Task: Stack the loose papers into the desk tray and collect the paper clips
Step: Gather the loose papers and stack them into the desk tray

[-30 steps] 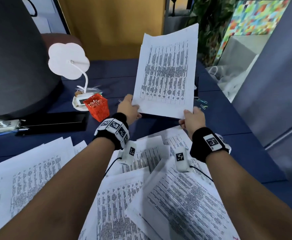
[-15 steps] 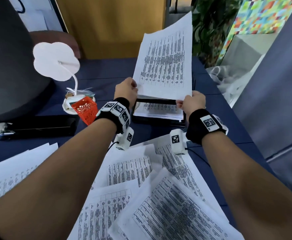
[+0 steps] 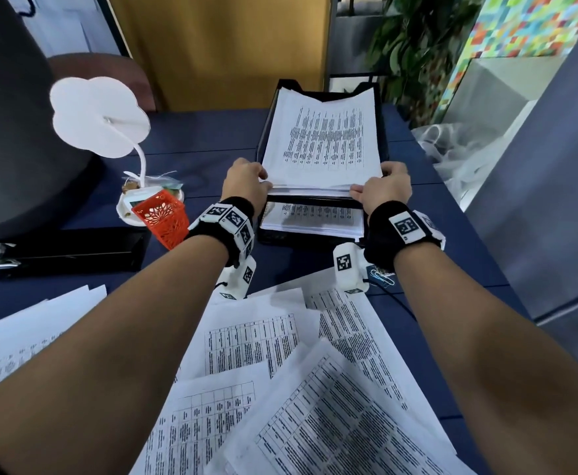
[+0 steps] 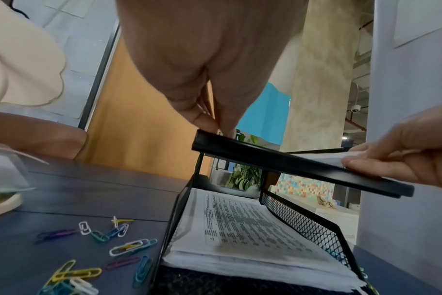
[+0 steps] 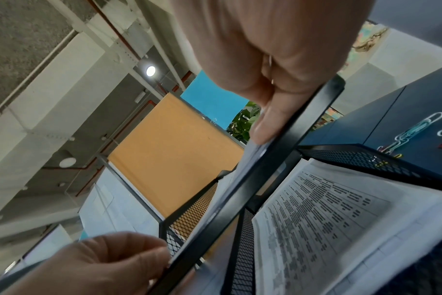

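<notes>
A black mesh desk tray (image 3: 263,138) with two tiers stands at the middle of the blue desk. A printed paper stack (image 3: 325,142) lies in its upper tier. My left hand (image 3: 260,180) pinches the stack's near left corner and my right hand (image 3: 366,190) pinches the near right corner, both at the tier's front bar (image 4: 303,165). More papers (image 3: 311,219) fill the lower tier. Loose printed sheets (image 3: 280,371) overlap on the desk under my forearms. Coloured paper clips (image 4: 101,239) lie left of the tray, and others (image 3: 382,277) lie by my right wrist.
An orange mesh cup (image 3: 162,217) leans beside a white flower-shaped lamp (image 3: 99,114) left of the tray. A long black box (image 3: 75,250) lies further left. Another pile of sheets (image 3: 23,337) covers the desk's near left. The desk's edge (image 3: 452,186) runs right of the tray.
The sheets I held upright above the desk have come down flat into the tray's upper tier. Both hands moved forward with them and still hold the near corners.
</notes>
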{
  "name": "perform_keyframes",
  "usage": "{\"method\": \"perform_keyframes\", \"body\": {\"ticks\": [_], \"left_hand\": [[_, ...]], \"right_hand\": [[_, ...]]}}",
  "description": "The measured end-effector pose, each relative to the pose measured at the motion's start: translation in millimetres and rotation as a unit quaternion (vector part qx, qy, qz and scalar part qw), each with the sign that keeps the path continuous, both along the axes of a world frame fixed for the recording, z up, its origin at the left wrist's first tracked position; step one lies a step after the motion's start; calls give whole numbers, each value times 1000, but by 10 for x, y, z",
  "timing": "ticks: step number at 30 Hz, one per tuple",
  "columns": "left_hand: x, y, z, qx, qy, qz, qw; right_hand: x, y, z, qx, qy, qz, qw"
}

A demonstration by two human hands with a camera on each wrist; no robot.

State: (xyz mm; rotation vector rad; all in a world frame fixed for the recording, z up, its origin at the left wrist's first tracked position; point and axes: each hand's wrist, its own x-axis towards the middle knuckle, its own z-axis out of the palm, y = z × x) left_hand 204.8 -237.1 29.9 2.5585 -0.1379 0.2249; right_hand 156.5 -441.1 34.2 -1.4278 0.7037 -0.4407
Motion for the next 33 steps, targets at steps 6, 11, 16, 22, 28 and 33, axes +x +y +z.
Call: {"method": "perform_keyframes", "body": {"ticks": [6,11,16,22,28,33], "left_hand": [[-188,16,-70,75,-35,-65,994],[-320,24,-101,187,1,-105,977],[-464,27,-162,199,44,-120,972],[-798,69,-334,207,76,-123,968],[-1243,183,-597,194,183,-120,956],[-1601,277,-785,166,278,-144,935]], "right_hand": [[63,-53,53,-26,43,18,999],[22,-103,94,-241,124,39,962],[-157,-150,70,-306,104,41,945],[-591,-46,-194,-309,93,73,944],[-1170,46,-653,-280,183,183,924],[-1640,116,-897,-260,268,246,894]]}}
